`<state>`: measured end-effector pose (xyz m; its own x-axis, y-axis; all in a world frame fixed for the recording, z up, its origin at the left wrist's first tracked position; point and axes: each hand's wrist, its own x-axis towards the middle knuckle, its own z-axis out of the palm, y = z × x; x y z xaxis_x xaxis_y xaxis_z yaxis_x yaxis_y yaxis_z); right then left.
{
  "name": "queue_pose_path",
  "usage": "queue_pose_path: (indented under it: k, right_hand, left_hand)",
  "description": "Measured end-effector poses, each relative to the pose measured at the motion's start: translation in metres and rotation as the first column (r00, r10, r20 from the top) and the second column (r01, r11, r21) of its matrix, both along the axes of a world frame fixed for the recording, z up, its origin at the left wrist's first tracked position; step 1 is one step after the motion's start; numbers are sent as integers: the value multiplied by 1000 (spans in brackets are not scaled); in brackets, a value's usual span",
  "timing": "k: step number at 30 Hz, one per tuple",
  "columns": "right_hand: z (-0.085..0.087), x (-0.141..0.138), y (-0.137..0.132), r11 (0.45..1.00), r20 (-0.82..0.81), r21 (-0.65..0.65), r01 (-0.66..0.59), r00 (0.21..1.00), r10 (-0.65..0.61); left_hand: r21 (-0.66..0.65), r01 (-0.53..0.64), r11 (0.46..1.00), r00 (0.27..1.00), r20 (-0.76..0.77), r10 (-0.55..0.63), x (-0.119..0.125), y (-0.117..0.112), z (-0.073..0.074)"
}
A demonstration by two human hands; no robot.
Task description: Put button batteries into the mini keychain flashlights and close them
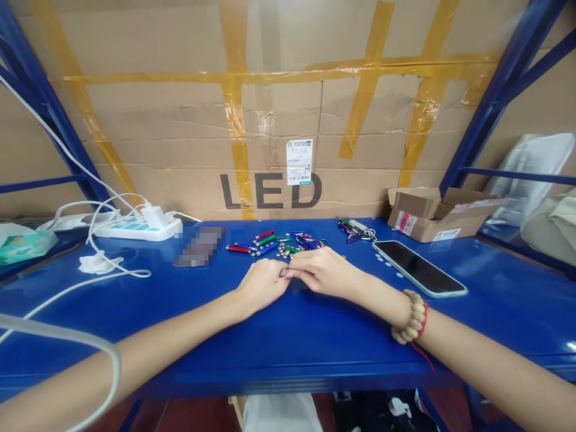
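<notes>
My left hand (262, 283) and my right hand (320, 270) meet at the middle of the blue shelf (288, 336), fingers curled together. Between the fingertips sits a small round silvery piece (284, 272), pinched from both sides. Just behind the hands lies a heap of small coloured keychain torches (270, 242) in red, green and blue, with several loose silvery bits among them. A second small bunch of torches (353, 228) lies further right. My right wrist wears a bead bracelet (410, 318).
A phone (418, 267) lies face up at the right, an open cardboard box (434, 219) behind it. At the left are a white power strip (139, 228) with cables, a dark flat object (199, 246) and a tissue pack (22, 243). A taped cardboard wall stands behind.
</notes>
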<state>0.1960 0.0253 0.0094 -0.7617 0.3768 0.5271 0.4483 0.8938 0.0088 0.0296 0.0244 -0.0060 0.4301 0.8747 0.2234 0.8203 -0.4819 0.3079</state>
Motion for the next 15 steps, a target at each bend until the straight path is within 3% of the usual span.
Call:
queue_pose_path:
  k: [8, 11, 15]
  right_hand:
    - [-3, -3, 2, 954, -106, -299, -28, 994, -4]
    - [-3, -3, 3, 925, -142, -375, -51, 990, -3]
    - [0, -3, 1, 911, -170, -412, -21, 984, -54]
  left_hand:
    - [-1, 3, 1000, 997, -72, -3, 0, -1, 2]
    - [-14, 25, 1000, 1000, 0, -25, 0, 1, 1]
    - [-37, 102, 994, 970, 227, -92, 0, 2, 1]
